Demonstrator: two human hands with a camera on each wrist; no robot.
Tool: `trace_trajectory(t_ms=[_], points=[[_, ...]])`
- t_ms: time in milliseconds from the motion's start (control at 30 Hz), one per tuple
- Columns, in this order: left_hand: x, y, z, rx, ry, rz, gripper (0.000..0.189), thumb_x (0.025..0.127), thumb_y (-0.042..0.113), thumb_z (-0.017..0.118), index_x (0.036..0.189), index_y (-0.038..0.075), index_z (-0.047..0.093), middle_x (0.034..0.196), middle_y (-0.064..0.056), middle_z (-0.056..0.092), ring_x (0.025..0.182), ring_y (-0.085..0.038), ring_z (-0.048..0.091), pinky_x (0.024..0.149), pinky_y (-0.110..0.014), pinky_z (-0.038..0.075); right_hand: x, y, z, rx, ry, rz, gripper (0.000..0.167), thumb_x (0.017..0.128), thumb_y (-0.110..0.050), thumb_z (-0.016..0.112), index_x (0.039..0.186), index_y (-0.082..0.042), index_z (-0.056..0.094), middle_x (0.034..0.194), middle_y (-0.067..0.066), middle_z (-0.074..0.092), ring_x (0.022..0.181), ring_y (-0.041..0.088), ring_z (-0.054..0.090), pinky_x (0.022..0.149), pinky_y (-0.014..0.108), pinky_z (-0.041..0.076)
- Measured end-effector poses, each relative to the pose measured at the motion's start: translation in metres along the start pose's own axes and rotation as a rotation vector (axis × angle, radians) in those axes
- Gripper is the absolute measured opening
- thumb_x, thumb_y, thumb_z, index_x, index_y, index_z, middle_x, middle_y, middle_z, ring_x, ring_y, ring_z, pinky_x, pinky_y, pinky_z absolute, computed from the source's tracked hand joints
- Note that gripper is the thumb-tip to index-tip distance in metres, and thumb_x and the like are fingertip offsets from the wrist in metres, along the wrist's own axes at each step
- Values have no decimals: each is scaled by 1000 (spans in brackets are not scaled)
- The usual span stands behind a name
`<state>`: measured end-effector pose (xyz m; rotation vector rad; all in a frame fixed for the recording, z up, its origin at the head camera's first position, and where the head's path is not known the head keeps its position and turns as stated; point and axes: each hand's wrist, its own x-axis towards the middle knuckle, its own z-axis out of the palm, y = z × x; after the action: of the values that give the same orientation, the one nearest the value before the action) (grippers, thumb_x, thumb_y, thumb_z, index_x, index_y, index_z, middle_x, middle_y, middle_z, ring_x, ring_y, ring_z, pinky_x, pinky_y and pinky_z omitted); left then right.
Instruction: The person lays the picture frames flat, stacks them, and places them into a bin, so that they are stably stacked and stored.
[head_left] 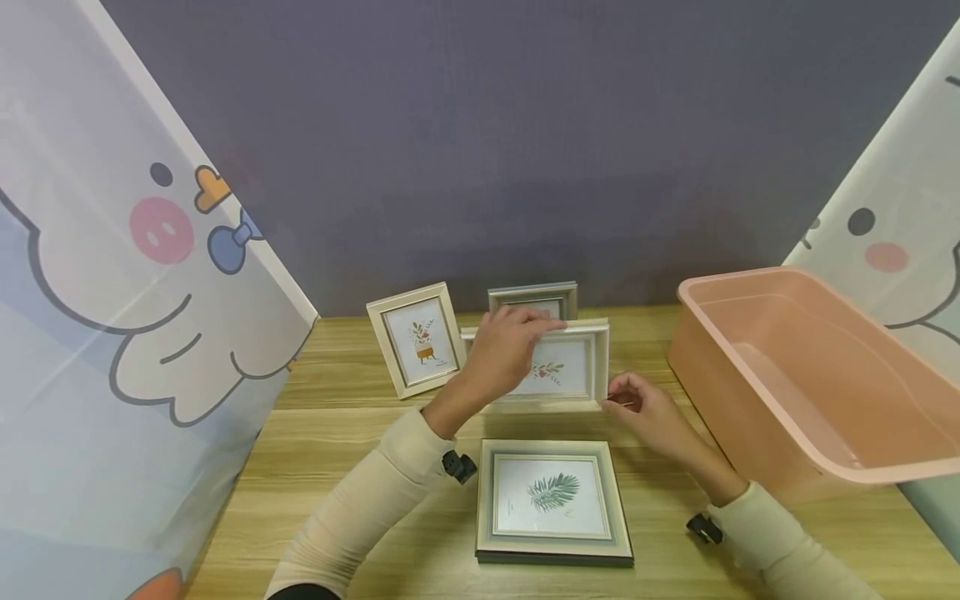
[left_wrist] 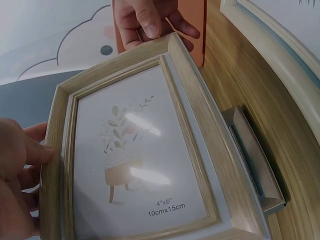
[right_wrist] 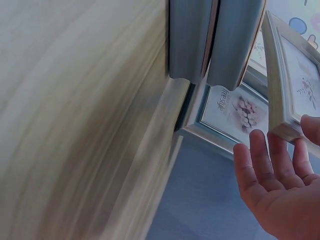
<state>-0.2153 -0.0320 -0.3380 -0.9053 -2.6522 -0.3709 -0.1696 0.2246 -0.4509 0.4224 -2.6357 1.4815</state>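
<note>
A pale wood-grain picture frame (head_left: 564,367) with a potted-plant print marked 10cmx15cm is held on its side over the middle of the wooden table (head_left: 330,475). The left hand (head_left: 501,352) grips its upper edge; the right hand (head_left: 651,410) pinches its lower right corner, thumb on the front and fingers beneath. Just behind stands a grey frame (head_left: 516,294), partly hidden. A cream frame (head_left: 452,321) with another plant print stands tilted to the left. Nearer the person, a leaf-print frame (head_left: 553,498) lies flat, and a pink tub (head_left: 738,400) sits at the right.
</note>
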Motion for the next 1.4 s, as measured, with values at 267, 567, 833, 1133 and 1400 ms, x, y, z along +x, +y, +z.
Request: trace_trajectory(t_ms=[267,567,833,1133,1400], points=[[-3,4,0,15,-21,1,49,100,2,58,135,36,65,139,5,64,124,-23,59,90,-40,50,4,-6,1,134,72,-58,22,94,1,69,112,8,57,106,25,68,93,6,67,77,21,60],[-4,7,0,57,-32,14,49,100,4,58,134,37,65,139,5,64,121,-21,59,87,-38,49,11,-11,-3,291,126,-210,54,91,16,63,141,11,42,115,-6,63,98,3,67,72,28,63],[-5,10,3,65,-67,24,51,98,2,60,135,38,65,136,7,65,128,-22,57,99,-42,49,14,-17,-6,291,139,-253,68,90,18,62,152,5,37,119,-4,65,100,0,67,71,23,62],[-6,14,2,84,-86,30,52,97,2,62,136,37,64,134,8,67,132,-22,56,102,-42,48,17,-28,-10,225,122,-210,58,92,13,63,146,4,46,114,35,61,94,-1,66,65,27,63],[-7,16,2,99,-69,65,50,97,4,64,134,37,65,132,7,68,129,-21,57,101,-41,49,16,-32,-11,178,169,-206,52,91,11,68,140,3,53,103,31,65,86,-1,67,58,35,62]])
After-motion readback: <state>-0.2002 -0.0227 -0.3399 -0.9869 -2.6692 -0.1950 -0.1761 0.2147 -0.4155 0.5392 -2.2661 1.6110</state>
